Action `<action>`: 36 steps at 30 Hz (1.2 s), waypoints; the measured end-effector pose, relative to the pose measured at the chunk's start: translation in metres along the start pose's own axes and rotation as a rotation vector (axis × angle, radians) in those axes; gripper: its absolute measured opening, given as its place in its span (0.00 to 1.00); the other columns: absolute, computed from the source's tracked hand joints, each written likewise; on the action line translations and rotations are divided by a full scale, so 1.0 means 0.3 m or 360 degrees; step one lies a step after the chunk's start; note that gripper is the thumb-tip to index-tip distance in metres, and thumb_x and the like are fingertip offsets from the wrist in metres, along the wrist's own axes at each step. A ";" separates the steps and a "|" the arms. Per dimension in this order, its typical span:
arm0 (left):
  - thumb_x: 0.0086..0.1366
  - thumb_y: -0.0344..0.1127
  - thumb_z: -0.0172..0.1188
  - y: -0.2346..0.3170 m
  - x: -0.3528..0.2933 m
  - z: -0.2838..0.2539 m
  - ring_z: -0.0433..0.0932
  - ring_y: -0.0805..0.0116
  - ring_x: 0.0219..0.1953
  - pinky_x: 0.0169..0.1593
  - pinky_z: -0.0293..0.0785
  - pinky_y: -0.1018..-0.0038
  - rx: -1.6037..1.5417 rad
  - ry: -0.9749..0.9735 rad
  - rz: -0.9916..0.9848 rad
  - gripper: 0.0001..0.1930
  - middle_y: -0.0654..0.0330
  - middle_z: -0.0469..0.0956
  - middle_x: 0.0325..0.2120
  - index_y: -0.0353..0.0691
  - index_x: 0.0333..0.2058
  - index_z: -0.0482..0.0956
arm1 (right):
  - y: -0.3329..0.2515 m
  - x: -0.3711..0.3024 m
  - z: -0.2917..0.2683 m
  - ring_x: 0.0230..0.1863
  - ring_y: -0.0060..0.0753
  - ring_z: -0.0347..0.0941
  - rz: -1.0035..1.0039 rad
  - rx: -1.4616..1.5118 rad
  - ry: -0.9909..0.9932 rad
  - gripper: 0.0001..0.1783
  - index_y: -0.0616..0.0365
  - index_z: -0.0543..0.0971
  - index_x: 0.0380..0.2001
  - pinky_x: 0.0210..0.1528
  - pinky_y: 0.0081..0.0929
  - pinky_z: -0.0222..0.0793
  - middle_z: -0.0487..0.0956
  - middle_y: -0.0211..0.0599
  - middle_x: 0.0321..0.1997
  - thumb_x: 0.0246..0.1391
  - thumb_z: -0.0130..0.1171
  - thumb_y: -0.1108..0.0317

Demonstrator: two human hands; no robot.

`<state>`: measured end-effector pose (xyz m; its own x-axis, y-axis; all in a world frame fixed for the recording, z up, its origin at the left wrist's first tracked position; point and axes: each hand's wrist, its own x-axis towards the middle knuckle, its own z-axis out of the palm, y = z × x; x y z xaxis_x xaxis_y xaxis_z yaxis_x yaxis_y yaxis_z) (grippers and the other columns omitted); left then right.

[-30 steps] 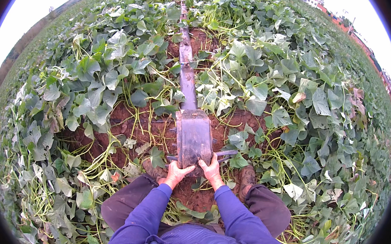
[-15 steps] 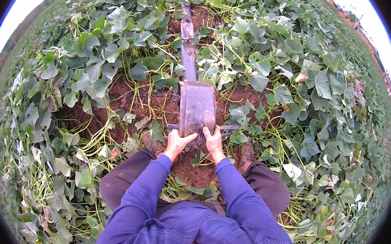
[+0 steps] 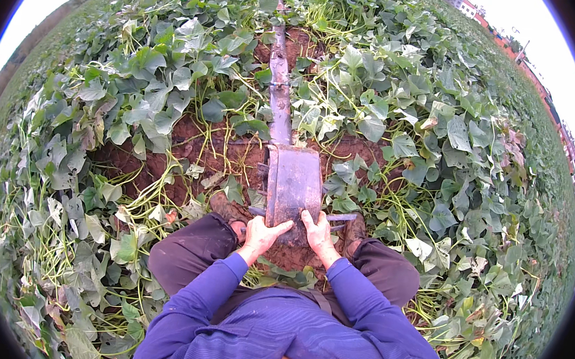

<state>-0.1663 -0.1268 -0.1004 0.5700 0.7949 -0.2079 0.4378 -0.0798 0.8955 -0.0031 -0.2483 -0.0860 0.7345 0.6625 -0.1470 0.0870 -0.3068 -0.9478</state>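
Observation:
A dark, curved, soil-stained cover, shaped like a mudguard, is between my two hands over the soil. My left hand grips its near left edge, thumb pointing inward across the top. On the near right edge my right hand is closed, thumb up on the surface; the fingers of both hands are partly hidden beneath. From the cover's far end a long muddy grey pole runs straight ahead. A short grey bar sticks out past my right hand, and another shows beside the left.
Leafy green vines spread on all sides. Bare reddish soil shows left and right of the pole. My muddy shoes stand on either side of the cover, with bent knees outside my arms. Buildings show at the far right.
Both hands have drawn the cover nearer to me and slightly right, with the pole following. My elbows are more bent, and the hands still hold the same edges.

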 end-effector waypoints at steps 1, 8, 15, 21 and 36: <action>0.55 0.54 0.78 0.025 -0.054 -0.002 0.88 0.62 0.39 0.48 0.81 0.65 -0.0102 -0.0016 -0.0020 0.29 0.49 0.89 0.36 0.30 0.41 0.88 | -0.001 -0.037 -0.013 0.58 0.52 0.80 0.0064 -0.0019 -0.0030 0.43 0.72 0.74 0.57 0.61 0.41 0.72 0.83 0.60 0.54 0.59 0.68 0.39; 0.54 0.56 0.78 -0.021 -0.178 0.030 0.88 0.63 0.40 0.48 0.81 0.64 -0.0313 -0.0042 -0.0220 0.31 0.48 0.89 0.37 0.28 0.42 0.88 | 0.051 -0.107 -0.050 0.63 0.51 0.76 0.0257 -0.0184 -0.0230 0.50 0.78 0.71 0.63 0.66 0.40 0.68 0.79 0.62 0.61 0.60 0.64 0.36; 0.61 0.44 0.77 -0.021 0.102 0.032 0.86 0.66 0.44 0.51 0.80 0.70 -0.0486 -0.0100 -0.0504 0.27 0.54 0.87 0.44 0.28 0.51 0.85 | 0.077 0.198 0.017 0.60 0.59 0.79 0.0542 -0.0259 -0.0345 0.63 0.88 0.74 0.54 0.60 0.43 0.73 0.79 0.72 0.56 0.51 0.62 0.22; 0.58 0.49 0.78 -0.022 0.263 0.010 0.85 0.64 0.45 0.53 0.78 0.70 -0.0923 -0.0182 -0.0566 0.33 0.50 0.87 0.45 0.21 0.50 0.84 | -0.063 0.237 0.030 0.61 0.54 0.76 0.0491 -0.0450 -0.0113 0.57 0.80 0.70 0.63 0.60 0.42 0.74 0.76 0.65 0.62 0.54 0.68 0.31; 0.71 0.66 0.57 0.259 0.500 -0.162 0.78 0.64 0.58 0.63 0.71 0.66 -0.1240 -0.0325 -0.0491 0.38 0.53 0.79 0.60 0.36 0.63 0.77 | -0.349 0.269 0.125 0.76 0.65 0.54 -0.1154 -0.1616 -0.0150 0.57 0.62 0.68 0.69 0.72 0.59 0.58 0.65 0.58 0.72 0.44 0.74 0.34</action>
<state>-0.0805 0.0155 -0.0431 0.6505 0.5837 -0.4860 0.0344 0.6166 0.7865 0.0218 -0.1370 -0.0092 0.2529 0.9326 0.2576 0.9610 -0.2113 -0.1787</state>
